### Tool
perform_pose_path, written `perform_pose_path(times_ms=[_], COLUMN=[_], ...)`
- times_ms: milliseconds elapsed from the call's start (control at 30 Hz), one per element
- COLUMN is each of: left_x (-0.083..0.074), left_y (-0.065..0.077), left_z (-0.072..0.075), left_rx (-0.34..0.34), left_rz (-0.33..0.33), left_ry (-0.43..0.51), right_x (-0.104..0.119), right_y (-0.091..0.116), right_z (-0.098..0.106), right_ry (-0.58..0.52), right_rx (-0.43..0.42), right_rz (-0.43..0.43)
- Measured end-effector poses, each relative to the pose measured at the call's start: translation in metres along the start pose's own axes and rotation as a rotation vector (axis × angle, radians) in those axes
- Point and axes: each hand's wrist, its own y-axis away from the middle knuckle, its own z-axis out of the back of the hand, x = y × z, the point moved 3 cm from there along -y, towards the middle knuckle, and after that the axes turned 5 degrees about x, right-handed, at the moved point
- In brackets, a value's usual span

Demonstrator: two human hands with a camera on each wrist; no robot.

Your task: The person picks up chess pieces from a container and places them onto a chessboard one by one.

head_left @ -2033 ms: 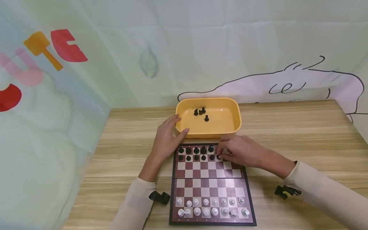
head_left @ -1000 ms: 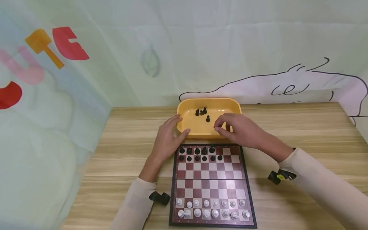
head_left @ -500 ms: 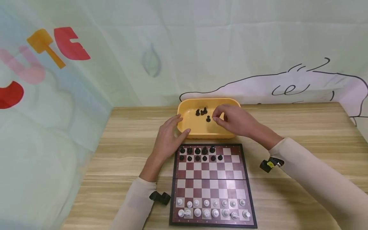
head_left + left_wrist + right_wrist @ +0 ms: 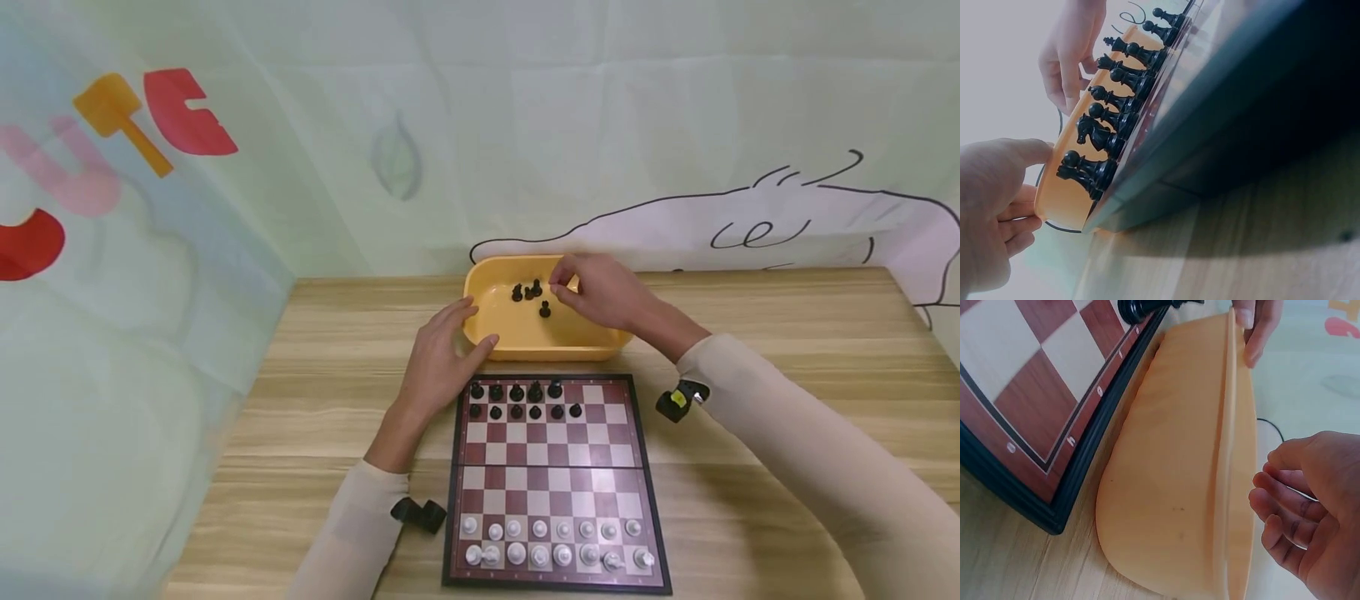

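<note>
My left hand [image 4: 438, 362] holds the left end of a yellow plastic tub [image 4: 551, 354], thumb over the near rim and fingers at the side. Above the tub's right part is my right hand [image 4: 603, 292]. Its thumb and index are bent toward each other, and the right wrist view shows nothing between the loosely curled fingers [image 4: 1279, 481]. Several black chess pieces stand in the tub, one black piece [image 4: 545, 309] apart from a small cluster [image 4: 528, 292]. In front of the tub lies a chessboard [image 4: 558, 479].
Black pieces, including a knight [image 4: 1094, 132], fill part of the board's two far rows; its far right squares are bare. White pieces [image 4: 540, 556] occupy the two near rows. A printed cloth [image 4: 487, 150] hangs behind the wooden table [image 4: 337, 333].
My right hand has left a black pawn on the second far row, then moved up and away from the board to over the tub. My left hand has stayed at the tub.
</note>
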Motion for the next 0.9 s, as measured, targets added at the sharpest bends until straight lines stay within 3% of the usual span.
perform_pose_path(times_ms=[467, 900], left_x=[0.004, 0.003], left_y=[0.001, -0.001], left_z=[0.001, -0.001], left_rx=[-0.015, -0.005], left_rz=[-0.014, -0.004], left_ry=[0.012, 0.005], right_x=[-0.007, -0.016], right_y=[-0.032, -0.04], right_z=[-0.009, -0.019], right_ry=[0.042, 0.12], right_rx=[0.111, 0.164], right_rz=[-0.075, -0.12])
